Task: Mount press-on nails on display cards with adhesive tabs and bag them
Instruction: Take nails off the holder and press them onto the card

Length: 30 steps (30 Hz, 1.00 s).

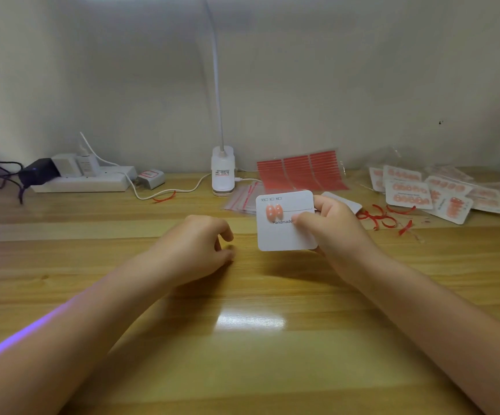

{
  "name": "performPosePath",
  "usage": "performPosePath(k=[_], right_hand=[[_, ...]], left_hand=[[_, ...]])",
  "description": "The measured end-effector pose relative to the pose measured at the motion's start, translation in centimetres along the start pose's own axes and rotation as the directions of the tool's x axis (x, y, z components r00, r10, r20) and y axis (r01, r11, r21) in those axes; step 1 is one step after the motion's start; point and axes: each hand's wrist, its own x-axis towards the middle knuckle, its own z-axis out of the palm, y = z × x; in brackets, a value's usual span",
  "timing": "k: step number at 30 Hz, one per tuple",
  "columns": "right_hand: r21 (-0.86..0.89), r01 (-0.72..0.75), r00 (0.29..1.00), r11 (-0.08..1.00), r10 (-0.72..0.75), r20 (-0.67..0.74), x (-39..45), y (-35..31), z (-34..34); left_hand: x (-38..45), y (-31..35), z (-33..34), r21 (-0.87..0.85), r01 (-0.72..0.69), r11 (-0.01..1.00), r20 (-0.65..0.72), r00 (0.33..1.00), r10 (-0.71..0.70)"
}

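My right hand [331, 226] grips a white display card [284, 235] by its right edge, thumb across the front, holding it tilted above the wooden table [242, 324]. Two orange press-on nails [273, 212] are stuck side by side at the card's upper left, beside a clear adhesive strip. My left hand [201, 247] rests on the table just left of the card with its fingers loosely curled; whether it pinches anything I cannot tell. Red adhesive tab sheets [299, 172] lie behind the card. Clear zip bags [241, 199] lie left of them.
Bagged, finished nail cards [428, 190] are piled at the back right, with red peeled backing strips [383, 217] scattered in front. A white clip lamp [222, 172] stands at the back centre. A power strip with chargers and cables [81, 178] sits at the back left.
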Motion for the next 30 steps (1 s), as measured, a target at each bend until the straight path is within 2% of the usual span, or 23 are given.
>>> performPosePath(k=[4, 8, 13, 21, 27, 30], right_hand=[[-0.007, 0.002, 1.0, 1.0, -0.002, -0.003, 0.2, 0.4, -0.2], [-0.01, 0.006, 1.0, 1.0, -0.006, -0.012, 0.2, 0.9, -0.2], [-0.039, 0.026, 0.999, 0.999, -0.027, -0.02, 0.1, 1.5, 0.2], [-0.047, 0.016, 1.0, 0.999, -0.016, 0.0, 0.0, 2.3, 0.6], [-0.077, 0.005, 1.0, 0.997, -0.005, -0.002, 0.0, 2.6, 0.7], [-0.081, -0.02, 1.0, 0.997, 0.021, 0.006, 0.0, 2.8, 0.8]], left_hand=[[0.7, -1.0, -1.0, -0.019, 0.008, 1.0, -0.057, 0.998, -0.009], [0.8, -1.4, -1.5, 0.026, -0.088, 0.996, 0.059, 0.995, 0.086], [0.7, -1.1, -0.8, 0.125, -0.13, 0.984, 0.146, 0.983, 0.111], [0.1, -0.7, 0.1, 0.284, -0.217, 0.934, 0.021, 0.975, 0.22], [0.1, -0.5, 0.4, 0.152, -0.18, 0.972, -0.006, 0.983, 0.183], [-0.1, -0.3, 0.8, 0.141, -0.165, 0.976, -0.035, 0.985, 0.171]])
